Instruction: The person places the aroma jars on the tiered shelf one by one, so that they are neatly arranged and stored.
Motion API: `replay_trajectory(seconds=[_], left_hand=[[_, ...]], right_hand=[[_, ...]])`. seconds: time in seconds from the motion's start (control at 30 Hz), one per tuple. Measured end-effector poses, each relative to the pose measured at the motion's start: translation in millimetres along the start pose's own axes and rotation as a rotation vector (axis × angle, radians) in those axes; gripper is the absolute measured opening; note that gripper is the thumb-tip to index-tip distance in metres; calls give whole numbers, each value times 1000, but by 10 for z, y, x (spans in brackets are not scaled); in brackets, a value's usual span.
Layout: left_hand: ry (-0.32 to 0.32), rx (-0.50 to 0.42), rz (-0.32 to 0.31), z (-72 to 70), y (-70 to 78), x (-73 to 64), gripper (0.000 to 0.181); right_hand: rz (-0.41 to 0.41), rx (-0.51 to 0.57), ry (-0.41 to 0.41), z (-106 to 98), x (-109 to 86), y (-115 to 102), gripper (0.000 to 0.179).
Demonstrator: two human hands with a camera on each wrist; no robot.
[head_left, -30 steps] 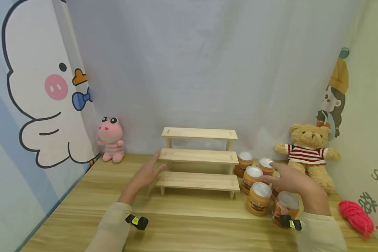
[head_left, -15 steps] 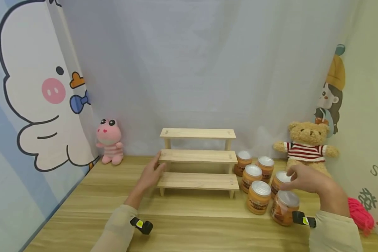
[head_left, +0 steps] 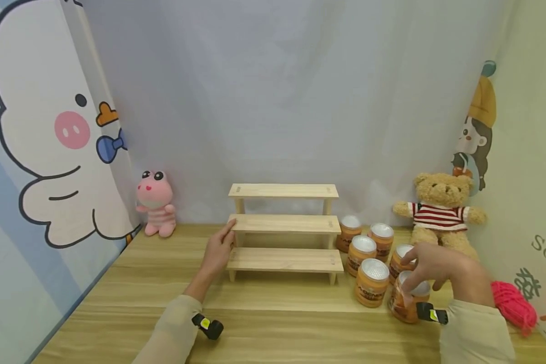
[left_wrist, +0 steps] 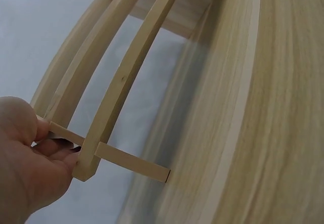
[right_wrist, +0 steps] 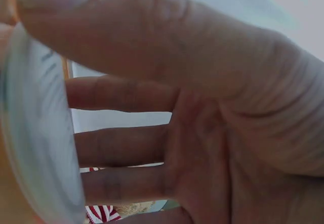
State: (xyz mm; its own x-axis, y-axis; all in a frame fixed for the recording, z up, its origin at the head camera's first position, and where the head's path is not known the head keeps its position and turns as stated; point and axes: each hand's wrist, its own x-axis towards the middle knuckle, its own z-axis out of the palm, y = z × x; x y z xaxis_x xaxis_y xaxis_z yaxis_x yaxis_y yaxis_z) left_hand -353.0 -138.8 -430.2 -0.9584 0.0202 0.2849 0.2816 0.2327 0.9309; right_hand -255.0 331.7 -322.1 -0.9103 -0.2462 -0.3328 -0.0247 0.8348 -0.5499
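Note:
A three-step wooden display stand (head_left: 284, 223) stands at the middle of the table. My left hand (head_left: 217, 250) grips its left end at the middle step; in the left wrist view the thumb lies on top and the curled fingers are behind the side piece. My right hand (head_left: 443, 263) is around the top of the nearest right orange can (head_left: 405, 306), thumb on the front and fingers behind. In the right wrist view that can's pale lid (right_wrist: 43, 128) sits between thumb and fingers, blurred. Another orange can (head_left: 398, 263) is partly covered by this hand.
More orange cans with silvery lids, such as the front one (head_left: 371, 283), cluster right of the stand. A teddy bear (head_left: 441, 216) sits behind them. Red yarn (head_left: 514, 307) lies at far right, a pink plush toy (head_left: 158, 202) at back left. A curtain (head_left: 282, 101) hangs behind.
My right hand has moved from over the back cans down to the nearest right can. My left hand has closed on the stand's left end. The view has shifted slightly.

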Motion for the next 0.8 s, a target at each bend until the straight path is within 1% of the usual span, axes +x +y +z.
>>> replay_trajectory(seconds=[0.13, 0.23, 0.27, 0.47, 0.53, 0.7, 0.8], left_hand=[[-6, -27, -17, 1, -9, 3, 43], [2, -32, -19, 5, -6, -2, 42], [5, -32, -17, 3, -5, -1, 42], [56, -12, 4, 7, -26, 22, 39], [74, 8, 12, 7, -39, 25, 38], [109, 33, 21, 10, -57, 34, 35], [110, 20, 12, 14, -53, 38, 34]], right_hand=[[-15, -20, -24, 45, 23, -39, 58], [-5, -26, -31, 86, 30, -57, 56], [2, -27, -31, 99, 36, -59, 52], [60, -27, -36, 131, 51, -68, 51], [70, -24, -42, 129, 54, -67, 55], [70, -34, -45, 135, 57, -51, 52], [66, -42, -40, 140, 52, -40, 47]])
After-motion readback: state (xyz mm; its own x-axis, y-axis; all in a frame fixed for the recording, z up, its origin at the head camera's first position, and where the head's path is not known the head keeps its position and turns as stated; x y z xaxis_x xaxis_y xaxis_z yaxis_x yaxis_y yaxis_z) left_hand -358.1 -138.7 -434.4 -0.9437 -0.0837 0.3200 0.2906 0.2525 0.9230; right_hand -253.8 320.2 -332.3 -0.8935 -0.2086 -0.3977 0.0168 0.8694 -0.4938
